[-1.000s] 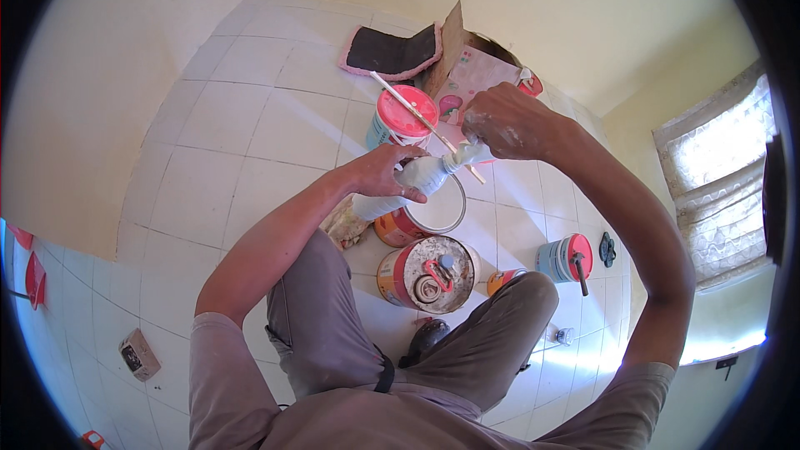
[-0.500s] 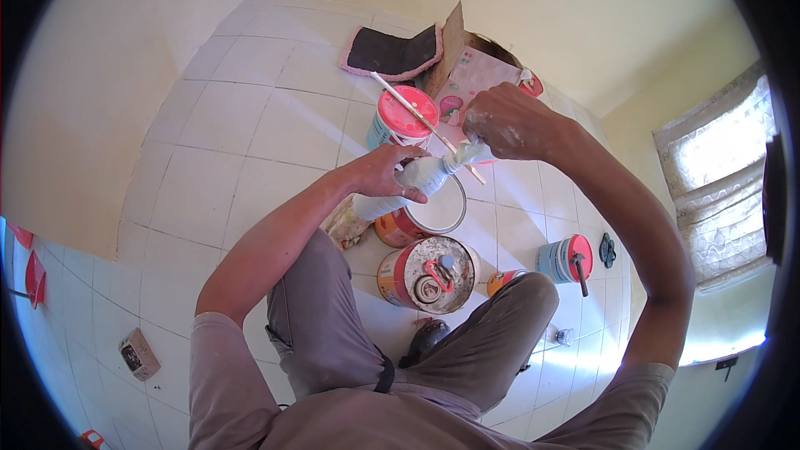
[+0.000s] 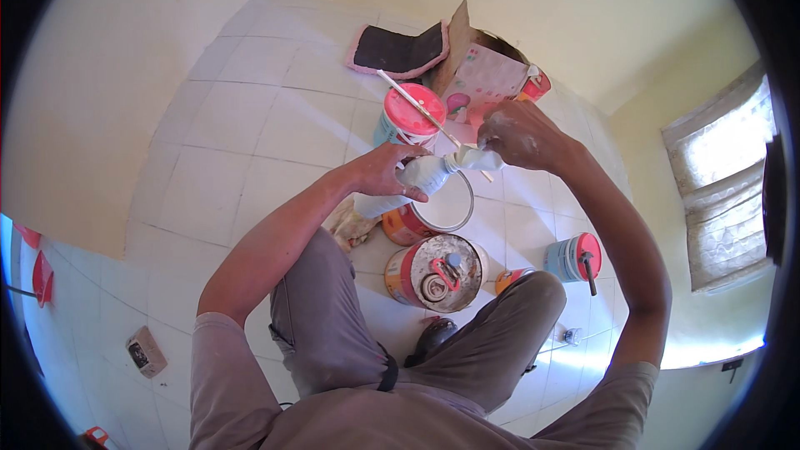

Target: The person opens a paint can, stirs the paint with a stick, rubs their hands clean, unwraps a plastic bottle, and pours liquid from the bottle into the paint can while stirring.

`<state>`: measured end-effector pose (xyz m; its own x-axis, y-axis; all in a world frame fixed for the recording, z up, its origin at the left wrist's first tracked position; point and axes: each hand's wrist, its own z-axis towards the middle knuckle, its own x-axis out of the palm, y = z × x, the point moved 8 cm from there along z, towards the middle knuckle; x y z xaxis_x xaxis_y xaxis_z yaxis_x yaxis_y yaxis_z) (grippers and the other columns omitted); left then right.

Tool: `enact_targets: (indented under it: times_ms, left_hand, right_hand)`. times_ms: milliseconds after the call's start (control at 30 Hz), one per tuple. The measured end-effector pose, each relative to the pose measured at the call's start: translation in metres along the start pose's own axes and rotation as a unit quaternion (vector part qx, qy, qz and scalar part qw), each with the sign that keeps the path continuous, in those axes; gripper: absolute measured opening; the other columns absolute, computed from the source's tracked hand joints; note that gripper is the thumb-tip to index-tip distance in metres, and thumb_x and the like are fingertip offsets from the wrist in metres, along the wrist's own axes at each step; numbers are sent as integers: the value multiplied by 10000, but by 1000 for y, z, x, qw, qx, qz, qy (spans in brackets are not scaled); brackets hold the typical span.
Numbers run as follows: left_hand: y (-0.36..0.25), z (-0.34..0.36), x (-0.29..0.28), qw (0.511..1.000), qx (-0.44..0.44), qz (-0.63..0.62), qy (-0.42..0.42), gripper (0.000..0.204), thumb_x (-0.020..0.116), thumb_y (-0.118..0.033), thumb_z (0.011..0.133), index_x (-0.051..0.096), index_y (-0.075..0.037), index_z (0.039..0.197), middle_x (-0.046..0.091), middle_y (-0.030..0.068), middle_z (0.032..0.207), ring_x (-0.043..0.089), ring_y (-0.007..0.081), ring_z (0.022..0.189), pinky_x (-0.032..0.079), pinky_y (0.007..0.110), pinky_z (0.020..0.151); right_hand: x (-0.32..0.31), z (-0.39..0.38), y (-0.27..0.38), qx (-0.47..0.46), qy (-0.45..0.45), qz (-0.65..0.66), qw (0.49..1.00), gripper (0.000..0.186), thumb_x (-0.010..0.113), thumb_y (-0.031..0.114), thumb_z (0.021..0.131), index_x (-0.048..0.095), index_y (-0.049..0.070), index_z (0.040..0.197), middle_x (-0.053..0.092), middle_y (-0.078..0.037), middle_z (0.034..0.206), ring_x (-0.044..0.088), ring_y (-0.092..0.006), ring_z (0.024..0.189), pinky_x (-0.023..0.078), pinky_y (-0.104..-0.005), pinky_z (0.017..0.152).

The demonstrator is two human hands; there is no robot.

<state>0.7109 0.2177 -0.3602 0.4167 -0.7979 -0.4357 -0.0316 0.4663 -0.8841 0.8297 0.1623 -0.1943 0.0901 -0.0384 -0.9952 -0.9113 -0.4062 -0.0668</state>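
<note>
My left hand (image 3: 390, 173) is wrapped round a whitish plastic bottle (image 3: 423, 173), held tilted with its neck toward the upper right. At the neck, my right hand (image 3: 523, 137) is closed on a limp white piece (image 3: 479, 157), which looks like thin cloth or plastic film; its fingertips are partly hidden. Below the bottle stands an open orange can (image 3: 402, 227) with a pale inside. Nearer me is a metal tin (image 3: 436, 273) with a grimy top, a red handle and a blue cap.
Behind the bottle, a thin stick (image 3: 414, 106) lies across a red-lidded bucket (image 3: 408, 121). A pink box (image 3: 492, 75) and a dark pink-edged mat (image 3: 398, 50) are further back. To the right stands another red-lidded bucket (image 3: 567, 258); a crumpled cloth (image 3: 350, 221) lies by my left knee.
My right hand has moved slightly right and downward, and more of the white piece shows between it and the bottle neck. My left hand keeps its hold on the bottle.
</note>
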Motion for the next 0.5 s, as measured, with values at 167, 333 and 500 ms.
enact_targets:
  times_ms: [167,333,500]
  left_hand:
    - [4,0,2,1000,-9,11,13,907,956,-367,684,555,-27,1423,691,186,1264,684,315,1146,539,414,1011]
    - [17,-5,3,998,-49,28,28,851,937,-361,716,561,-96,1432,668,133,1324,651,270,1205,522,450,1059]
    - [19,0,1,998,-56,30,25,844,945,-378,703,581,-104,1414,682,126,1298,658,262,1186,525,439,1047]
  right_hand:
    - [18,-20,-16,34,-30,74,996,135,724,19,761,796,45,873,738,-133,861,699,-304,821,540,-424,737]
    - [46,-37,-35,121,-40,194,973,145,755,63,769,806,39,902,751,-144,892,706,-296,811,550,-399,767]
    - [104,-49,-61,158,-27,245,956,144,780,94,766,812,66,904,762,-128,906,707,-292,807,553,-397,759]
